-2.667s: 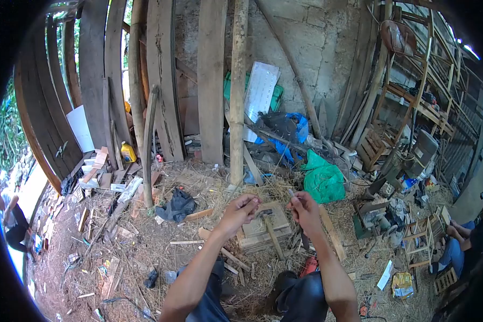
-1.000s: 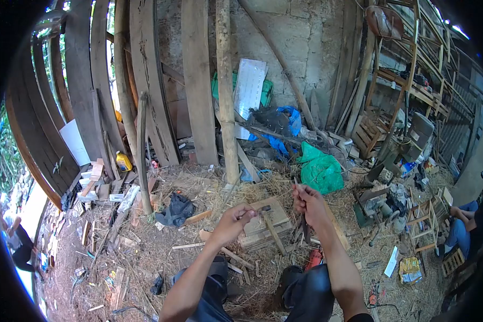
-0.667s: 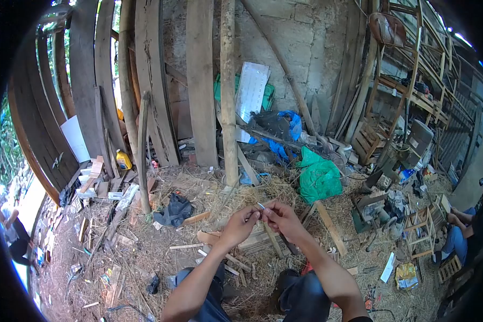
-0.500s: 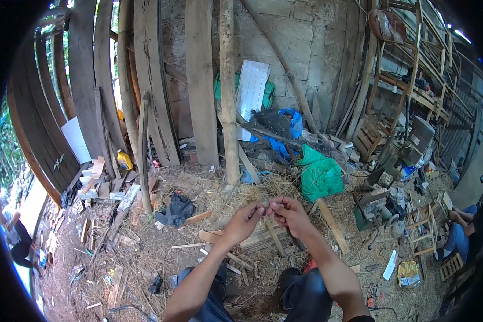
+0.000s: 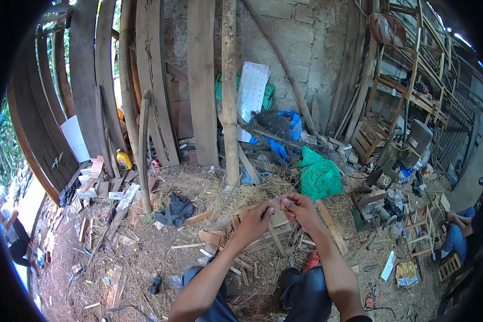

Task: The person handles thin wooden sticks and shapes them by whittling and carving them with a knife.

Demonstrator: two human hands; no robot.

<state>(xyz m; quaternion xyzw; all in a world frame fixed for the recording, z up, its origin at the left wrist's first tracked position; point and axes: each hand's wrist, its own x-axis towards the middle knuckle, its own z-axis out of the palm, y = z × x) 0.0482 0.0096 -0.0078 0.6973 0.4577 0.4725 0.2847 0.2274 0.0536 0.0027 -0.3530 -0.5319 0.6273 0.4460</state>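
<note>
My left hand and my right hand are raised in front of me, a short gap between them. The thumb and fingers of my right hand are pinched together, with a tiny pale-bluish tip showing at the fingertips; it is too small to name. My left hand is closed, thumb against the curled fingers, and whatever it may hold is hidden. Below the hands lie wooden boards on the straw-covered ground. Just beyond the right hand is a green plastic bag.
A black plastic bag lies left of the hands. A wooden post stands ahead. At the right are a small wooden frame and a seated person; another person is at the far left. A red object lies by my knees.
My hands were touching at the fingertips and have come apart. The right hand has moved slightly right, and the left hand has shifted slightly right and lower.
</note>
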